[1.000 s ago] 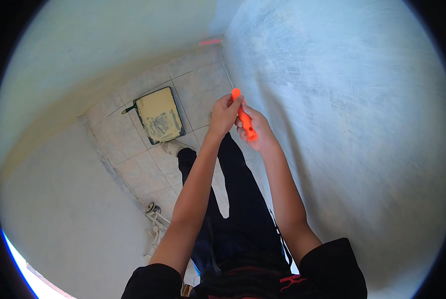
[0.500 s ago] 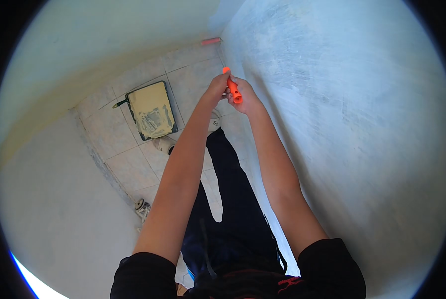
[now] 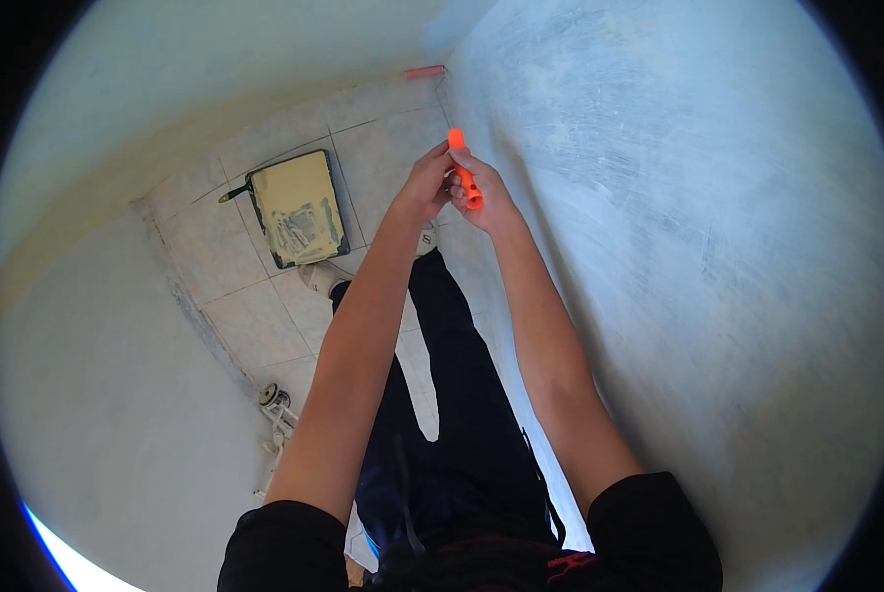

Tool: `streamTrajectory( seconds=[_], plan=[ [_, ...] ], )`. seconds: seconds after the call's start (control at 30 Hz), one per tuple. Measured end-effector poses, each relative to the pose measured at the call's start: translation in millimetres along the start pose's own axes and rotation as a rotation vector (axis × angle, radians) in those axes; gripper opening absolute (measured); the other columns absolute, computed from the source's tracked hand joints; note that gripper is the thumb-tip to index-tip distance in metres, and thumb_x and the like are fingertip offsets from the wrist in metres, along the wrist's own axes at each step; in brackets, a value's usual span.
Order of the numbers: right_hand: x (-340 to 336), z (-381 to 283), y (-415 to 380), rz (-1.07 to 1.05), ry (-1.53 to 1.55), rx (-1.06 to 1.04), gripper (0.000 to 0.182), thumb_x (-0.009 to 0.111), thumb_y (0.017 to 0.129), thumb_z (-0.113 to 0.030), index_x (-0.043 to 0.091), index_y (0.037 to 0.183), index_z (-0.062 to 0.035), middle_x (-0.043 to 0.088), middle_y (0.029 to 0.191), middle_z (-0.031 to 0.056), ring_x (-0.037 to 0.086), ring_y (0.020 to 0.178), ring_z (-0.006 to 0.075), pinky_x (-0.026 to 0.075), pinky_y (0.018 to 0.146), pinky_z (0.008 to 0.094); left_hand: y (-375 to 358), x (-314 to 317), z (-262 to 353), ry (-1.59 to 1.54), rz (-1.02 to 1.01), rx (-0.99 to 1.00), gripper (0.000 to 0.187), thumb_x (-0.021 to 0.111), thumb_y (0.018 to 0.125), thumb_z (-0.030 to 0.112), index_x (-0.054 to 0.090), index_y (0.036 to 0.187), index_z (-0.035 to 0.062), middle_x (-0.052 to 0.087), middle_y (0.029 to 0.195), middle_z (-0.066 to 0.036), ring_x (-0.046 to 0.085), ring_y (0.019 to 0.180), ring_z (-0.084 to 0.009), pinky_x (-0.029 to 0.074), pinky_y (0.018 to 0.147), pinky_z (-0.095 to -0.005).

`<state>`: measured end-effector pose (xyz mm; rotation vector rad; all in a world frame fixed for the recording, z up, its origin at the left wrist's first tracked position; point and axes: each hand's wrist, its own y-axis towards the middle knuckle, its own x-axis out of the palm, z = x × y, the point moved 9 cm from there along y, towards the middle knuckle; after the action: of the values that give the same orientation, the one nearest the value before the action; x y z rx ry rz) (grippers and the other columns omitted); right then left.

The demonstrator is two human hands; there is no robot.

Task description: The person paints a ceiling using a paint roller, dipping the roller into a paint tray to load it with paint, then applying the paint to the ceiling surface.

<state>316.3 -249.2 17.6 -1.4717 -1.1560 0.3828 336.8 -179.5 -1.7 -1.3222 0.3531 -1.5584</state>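
A paint roller with an orange handle [image 3: 457, 139] is held out ahead of me, its reddish roller sleeve [image 3: 424, 71] up by the corner where the walls meet. My right hand [image 3: 488, 194] is closed round the handle, with the thumb along its upper side. On the handle's left side, the curled fingers of my left hand [image 3: 426, 185] touch it; part of their grip is hidden. Left of my hands, a dark paint tray [image 3: 347, 232] with cream paint lies on the tiles. A brush with a dark green handle [image 3: 234, 193] rests at the tray's left edge.
A pale, patchily coated wall [image 3: 679, 247] rises close on my right, another wall [image 3: 215, 89] ahead. My shoes [image 3: 320, 277] stand just below the tray on the tiled floor [image 3: 254, 321]. A metal-and-white object [image 3: 275, 398] stands by the left wall, partly behind my arm.
The roller sleeve has shifted slightly up and right in view. More of the orange handle's upper end shows, and my left fingers look less tightly wrapped. The tray appears slightly higher and further left.
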Motion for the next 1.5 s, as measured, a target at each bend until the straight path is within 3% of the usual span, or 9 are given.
streamTrajectory(
  seconds=[0.07, 0.2, 0.37, 0.6, 1.0, 1.07, 1.17, 1.33, 1.5],
  plan=[
    [7.8, -2.9, -21.6, -0.015, -0.017, -0.023, 0.031, 0.073, 0.091, -0.034, 0.052, 0.094, -0.0119, 0.052, 0.069, 0.0004, 0.047, 0.05, 0.0085, 0.036, 0.043, 0.0216, -14.6, 6.2, 3.4, -0.072, -0.007, 0.04, 0.059, 0.06, 0.096, 0.018, 0.04, 0.151, 0.0061, 0.059, 0.092, -0.004, 0.055, 0.062, -0.0117, 0.05, 0.062, -0.0281],
    [31.2, -8.4, -77.9, -0.033, -0.054, -0.061, 0.032, 0.073, 0.091, -0.034, 0.051, 0.096, -0.012, 0.051, 0.067, 0.0, 0.046, 0.048, 0.0084, 0.037, 0.043, 0.0219, -61.3, 23.1, 11.4, -0.099, 0.055, 0.065, 0.055, 0.059, 0.099, 0.02, 0.041, 0.149, 0.0039, 0.064, 0.09, -0.005, 0.057, 0.061, -0.0127, 0.05, 0.056, -0.031],
    [52.3, -8.5, -155.6, -0.027, -0.064, -0.098, 0.033, 0.072, 0.092, -0.035, 0.05, 0.098, -0.012, 0.05, 0.067, 0.0005, 0.043, 0.045, 0.0082, 0.033, 0.038, 0.0231, -131.8, 59.4, 21.5, -0.122, -0.002, 0.161, 0.065, 0.062, 0.097, 0.016, 0.033, 0.153, 0.001, 0.063, 0.082, -0.006, 0.057, 0.055, -0.0106, 0.05, 0.049, -0.028],
    [87.1, -19.3, -267.3, -0.106, -0.042, -0.183, 0.031, 0.069, 0.094, -0.035, 0.05, 0.1, -0.0117, 0.049, 0.066, 0.0004, 0.042, 0.043, 0.0081, 0.032, 0.035, 0.0228, -232.2, 120.4, 46.1, -0.028, -0.066, 0.21, 0.066, 0.065, 0.097, 0.018, 0.034, 0.152, -0.0001, 0.063, 0.078, -0.004, 0.056, 0.054, -0.0099, 0.05, 0.05, -0.027],
    [113.7, -28.8, -427.6, -0.182, -0.051, -0.243, 0.031, 0.069, 0.094, -0.036, 0.052, 0.102, -0.0112, 0.05, 0.068, 0.0005, 0.043, 0.042, 0.0071, 0.034, 0.035, 0.0206, -375.4, 212.7, 66.1, 0.086, -0.146, 0.29, 0.064, 0.062, 0.099, 0.015, 0.032, 0.155, 0.0044, 0.067, 0.099, -0.002, 0.059, 0.067, -0.0067, 0.05, 0.063, -0.0244],
    [106.2, -27.4, -445.0, -0.186, -0.07, -0.249, 0.032, 0.069, 0.094, -0.036, 0.052, 0.102, -0.0106, 0.05, 0.068, 0.001, 0.044, 0.042, 0.0076, 0.034, 0.035, 0.0206, -387.2, 223.9, 58.4, 0.078, -0.185, 0.309, 0.067, 0.063, 0.098, 0.012, 0.03, 0.155, 0.0014, 0.067, 0.114, -0.008, 0.062, 0.077, -0.0098, 0.052, 0.071, -0.0256],
    [95.6, -18.0, -472.5, -0.246, -0.065, -0.28, 0.031, 0.068, 0.095, -0.036, 0.052, 0.103, -0.01, 0.05, 0.068, 0.0013, 0.044, 0.042, 0.0081, 0.034, 0.035, 0.0207, -414.7, 240.3, 44.6, 0.116, -0.215, 0.351, 0.067, 0.063, 0.098, 0.012, 0.03, 0.156, 0.0022, 0.067, 0.115, -0.008, 0.064, 0.085, -0.0115, 0.054, 0.079, -0.0276],
    [71.4, -3.5, -523.2, -0.316, -0.046, -0.326, 0.032, 0.067, 0.095, -0.037, 0.052, 0.105, -0.0101, 0.049, 0.068, 0.0014, 0.044, 0.042, 0.0085, 0.035, 0.036, 0.0207, -457.1, 272.2, 19.2, 0.253, -0.263, 0.402, 0.061, 0.059, 0.101, 0.013, 0.032, 0.155, 0.0041, 0.067, 0.109, -0.004, 0.064, 0.08, -0.0091, 0.054, 0.078, -0.0267],
    [88.2, -3.1, -554.3, -0.334, -0.065, -0.342, 0.032, 0.066, 0.096, -0.037, 0.052, 0.107, -0.0104, 0.049, 0.068, 0.0008, 0.044, 0.042, 0.0078, 0.036, 0.036, 0.0202, -488.4, 282.6, 32.8, 0.352, -0.315, 0.422, 0.064, 0.061, 0.101, 0.013, 0.03, 0.156, 0.0028, 0.067, 0.11, -0.004, 0.063, 0.086, -0.0094, 0.052, 0.085, -0.0287]
  ],
)
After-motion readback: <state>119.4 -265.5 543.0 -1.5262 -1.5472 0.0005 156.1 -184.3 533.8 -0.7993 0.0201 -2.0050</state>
